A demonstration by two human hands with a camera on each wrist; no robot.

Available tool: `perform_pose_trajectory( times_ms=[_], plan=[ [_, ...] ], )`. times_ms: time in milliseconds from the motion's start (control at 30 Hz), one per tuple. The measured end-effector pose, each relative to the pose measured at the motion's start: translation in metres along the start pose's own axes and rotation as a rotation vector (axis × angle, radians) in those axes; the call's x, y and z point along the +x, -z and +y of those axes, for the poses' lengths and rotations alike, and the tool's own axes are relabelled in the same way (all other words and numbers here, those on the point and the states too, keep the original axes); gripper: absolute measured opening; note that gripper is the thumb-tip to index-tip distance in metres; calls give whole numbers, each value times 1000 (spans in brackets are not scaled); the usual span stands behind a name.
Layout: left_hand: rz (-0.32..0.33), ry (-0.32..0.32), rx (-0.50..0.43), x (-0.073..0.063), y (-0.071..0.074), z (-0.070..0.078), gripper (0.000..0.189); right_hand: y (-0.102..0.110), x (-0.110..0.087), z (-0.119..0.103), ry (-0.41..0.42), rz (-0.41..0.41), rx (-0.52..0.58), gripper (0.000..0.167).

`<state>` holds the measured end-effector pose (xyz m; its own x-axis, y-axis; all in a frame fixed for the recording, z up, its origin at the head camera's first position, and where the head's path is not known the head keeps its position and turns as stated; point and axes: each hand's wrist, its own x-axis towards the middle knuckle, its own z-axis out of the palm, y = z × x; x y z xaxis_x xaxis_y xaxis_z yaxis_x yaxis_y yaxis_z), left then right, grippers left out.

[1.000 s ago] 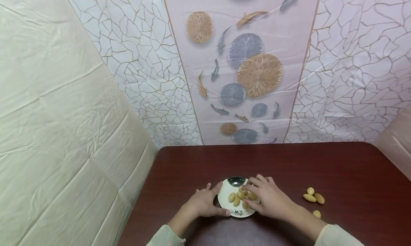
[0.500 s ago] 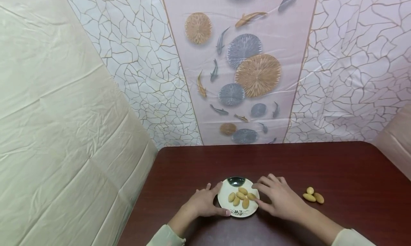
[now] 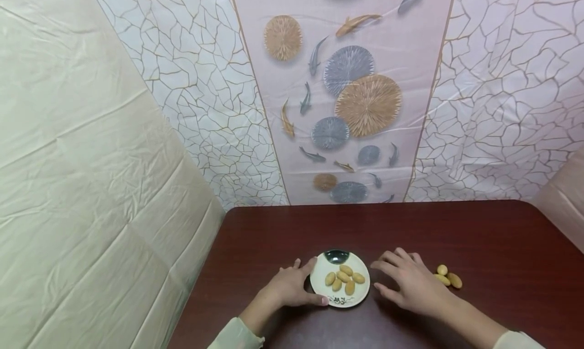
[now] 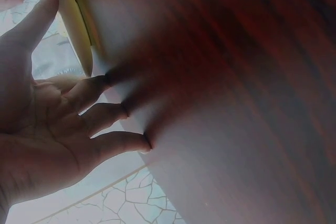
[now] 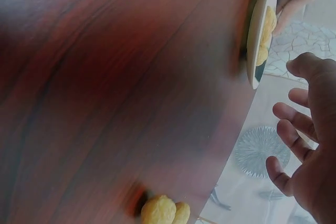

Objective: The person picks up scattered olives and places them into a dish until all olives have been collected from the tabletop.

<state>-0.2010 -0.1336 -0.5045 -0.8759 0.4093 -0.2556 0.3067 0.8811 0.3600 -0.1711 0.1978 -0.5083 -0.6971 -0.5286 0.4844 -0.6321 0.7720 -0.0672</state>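
Note:
A small round cream plate (image 3: 321, 289), with a dark green patch and a floral print, lies on the table. Several oval yellow-brown pieces (image 3: 343, 276) with slightly wrinkled skin, like small potatoes or nuts, sit on it. My left hand (image 3: 289, 287) steadies its left rim, thumb and forefinger touching the edge; the other fingers (image 4: 123, 142) are spread, tips down at the tabletop. My right hand (image 3: 412, 283) hovers over the table just right of the plate, fingers loosely bent and holding nothing. Beyond its knuckles lie loose oval pieces (image 3: 454, 280), partly hidden by the hand.
The dark red-brown wooden table (image 3: 274, 232) has a glossy top and rounded back corners. A patterned cloth (image 3: 349, 192) with fish and round motifs hangs along its back edge. A pale creased cloth (image 3: 105, 187) stands along the left side.
My right hand has let go of a piece at the plate's right side and drawn away rightward, toward the loose pieces. My left hand and the plate have stayed in place.

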Motion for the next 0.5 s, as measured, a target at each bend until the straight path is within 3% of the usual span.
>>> perform_pose_trajectory(
  times_ms=[500],
  plan=[
    [12, -6, 2, -1, 0, -1, 116, 6, -18, 11, -2, 42, -20, 41]
  ],
)
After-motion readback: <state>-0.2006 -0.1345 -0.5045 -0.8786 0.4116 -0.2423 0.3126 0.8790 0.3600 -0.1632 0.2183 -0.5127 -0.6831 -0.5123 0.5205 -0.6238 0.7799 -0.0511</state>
